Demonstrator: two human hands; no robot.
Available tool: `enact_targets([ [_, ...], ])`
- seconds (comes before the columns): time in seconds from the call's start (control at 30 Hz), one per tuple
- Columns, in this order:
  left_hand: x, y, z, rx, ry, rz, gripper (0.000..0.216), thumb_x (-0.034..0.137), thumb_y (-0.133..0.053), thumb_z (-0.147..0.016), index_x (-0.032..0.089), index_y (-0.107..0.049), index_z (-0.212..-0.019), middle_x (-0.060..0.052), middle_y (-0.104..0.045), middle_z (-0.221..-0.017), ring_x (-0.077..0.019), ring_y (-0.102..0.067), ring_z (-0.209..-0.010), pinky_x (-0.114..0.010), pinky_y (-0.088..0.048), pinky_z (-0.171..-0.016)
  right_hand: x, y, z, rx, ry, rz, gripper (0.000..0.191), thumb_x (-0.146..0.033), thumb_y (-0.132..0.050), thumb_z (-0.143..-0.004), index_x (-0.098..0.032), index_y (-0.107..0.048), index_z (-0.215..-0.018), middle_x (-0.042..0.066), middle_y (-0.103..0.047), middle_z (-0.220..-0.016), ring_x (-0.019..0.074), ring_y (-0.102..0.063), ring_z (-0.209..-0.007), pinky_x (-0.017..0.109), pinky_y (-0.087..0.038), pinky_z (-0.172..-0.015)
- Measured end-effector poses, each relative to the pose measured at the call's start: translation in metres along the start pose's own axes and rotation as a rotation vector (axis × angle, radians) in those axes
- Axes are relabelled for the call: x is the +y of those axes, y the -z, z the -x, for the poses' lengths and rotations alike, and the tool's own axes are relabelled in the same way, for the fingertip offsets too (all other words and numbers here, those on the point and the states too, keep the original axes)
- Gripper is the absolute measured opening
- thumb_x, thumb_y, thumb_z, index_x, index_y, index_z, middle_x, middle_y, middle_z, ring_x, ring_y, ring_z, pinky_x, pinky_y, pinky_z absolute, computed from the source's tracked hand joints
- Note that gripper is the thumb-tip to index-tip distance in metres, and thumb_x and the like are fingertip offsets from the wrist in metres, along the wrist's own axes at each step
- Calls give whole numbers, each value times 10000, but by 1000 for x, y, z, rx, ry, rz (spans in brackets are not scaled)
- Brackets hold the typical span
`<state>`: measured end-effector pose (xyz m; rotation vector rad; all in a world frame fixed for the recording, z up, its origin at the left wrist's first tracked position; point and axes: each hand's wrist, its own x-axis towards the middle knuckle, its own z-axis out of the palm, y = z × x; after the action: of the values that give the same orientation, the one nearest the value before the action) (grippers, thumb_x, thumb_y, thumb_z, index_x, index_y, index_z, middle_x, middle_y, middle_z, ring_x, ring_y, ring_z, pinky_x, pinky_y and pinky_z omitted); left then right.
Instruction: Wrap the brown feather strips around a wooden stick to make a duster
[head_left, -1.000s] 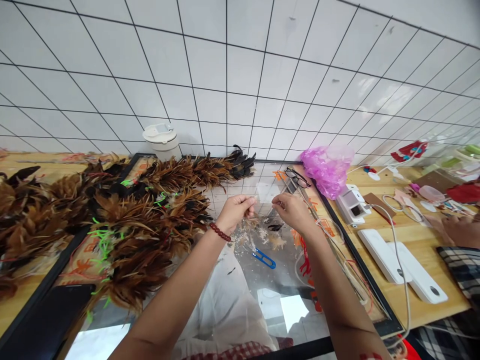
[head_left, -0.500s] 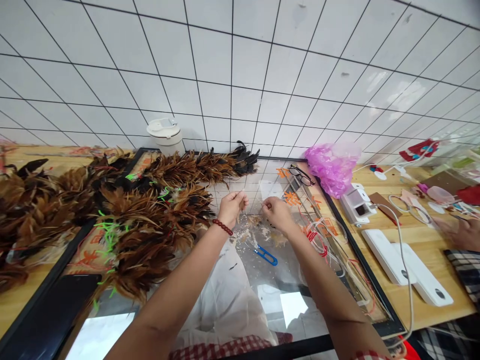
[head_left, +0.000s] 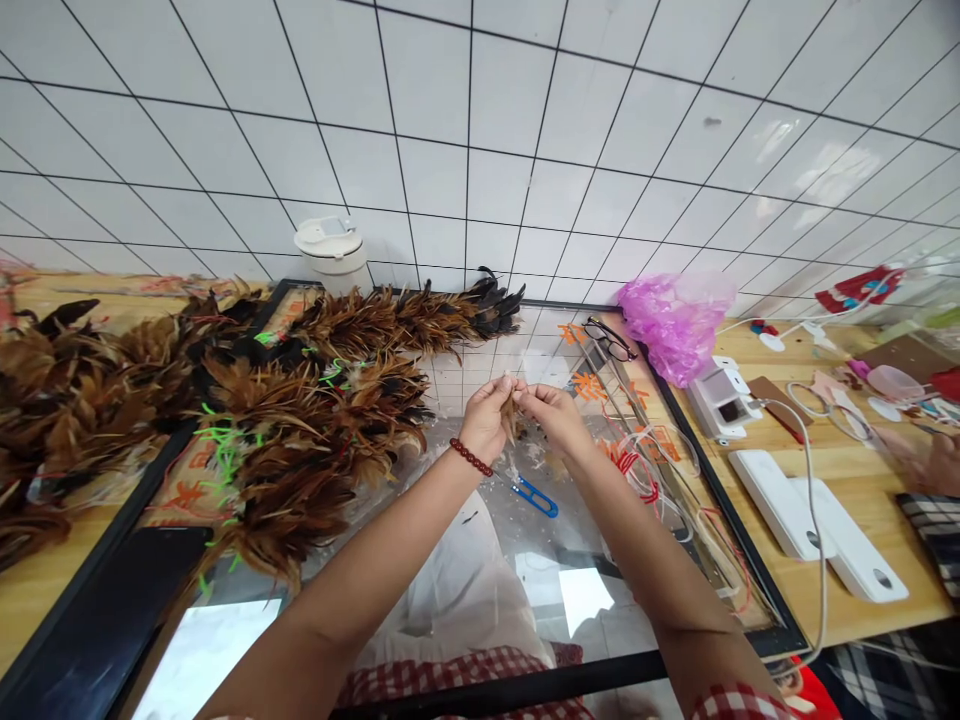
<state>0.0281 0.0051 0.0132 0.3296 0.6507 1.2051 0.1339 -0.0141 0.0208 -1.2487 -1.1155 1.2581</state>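
My left hand (head_left: 486, 416), with a dark red bead bracelet at the wrist, is closed in a pinch on a small brown feather (head_left: 511, 416). The closed fingertips of my right hand (head_left: 553, 414) meet the left ones at the same feather, whose lower end hangs between the hands. Just below them, blue thread snips (head_left: 537, 496) lie on the glass tabletop (head_left: 517, 610) among pale scraps of fluff. To the left spread thick bundles of brown and black feathers (head_left: 277, 500), tied with bright green strings (head_left: 221, 440).
A white lidded cup (head_left: 331, 255) stands by the tiled wall. Glasses (head_left: 611, 340), thin rods and red cord (head_left: 634, 480) lie to the right, near a purple plastic bag (head_left: 679, 325). Beyond are white power banks (head_left: 780, 505) and a co-worker's hand (head_left: 941, 465). A black phone (head_left: 112, 600) lies front left.
Both hands were apart over the scraps; now they have come together, fingertips meeting at the feather. The left moved right and the right slightly inward. The camera view shifted slightly.
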Motion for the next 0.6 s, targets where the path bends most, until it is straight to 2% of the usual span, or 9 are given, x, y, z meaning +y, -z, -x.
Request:
enact_targets([
  [0.07, 1, 2, -1, -29, -29, 4, 191, 218, -763, -711, 113, -611, -665, 0, -627, -641, -74, -580, -593, -205, -479, -627, -5, 5, -1, -18, 30, 56, 324, -443, -736, -667, -155, -589, -639, -33, -515, -585, 81, -405, -537, 229, -343, -546],
  [0.17, 2, 4, -1, -110, -61, -30, 232, 262, -788, -681, 115, -611, -655, 3, -616, -638, -85, -591, -637, -241, -495, -720, -16, 16, -2, 54, 141, 125, 320, -454, -742, -679, -161, -649, -766, -10, -592, -675, 107, -491, -609, 246, -405, -602],
  [0.23, 0, 5, 0, -154, -78, -100, 255, 294, -802, -657, 113, -622, -654, -9, -623, -642, -95, -597, -653, -251, -490, -733, -23, 21, -1, 41, 180, 118, 327, -480, -719, -707, -174, -656, -802, -5, -613, -698, 123, -536, -650, 262, -446, -651],
  [0.37, -4, 3, 4, -160, -86, -201, 279, 325, -823, -608, 113, -651, -665, -25, -647, -644, -94, -587, -620, -229, -465, -659, -30, 22, 2, -83, 138, 89, 352, -517, -717, -707, -177, -627, -695, -2, -607, -629, 135, -571, -632, 285, -483, -678],
  [0.6, -3, 0, 8, -138, -71, -238, 322, 366, -822, -592, 108, -663, -702, -29, -652, -619, -103, -576, -548, -246, -455, -596, -26, 21, 0, -72, 171, 117, 391, -557, -697, -713, -183, -589, -684, -20, -576, -572, 127, -549, -538, 293, -494, -617],
])
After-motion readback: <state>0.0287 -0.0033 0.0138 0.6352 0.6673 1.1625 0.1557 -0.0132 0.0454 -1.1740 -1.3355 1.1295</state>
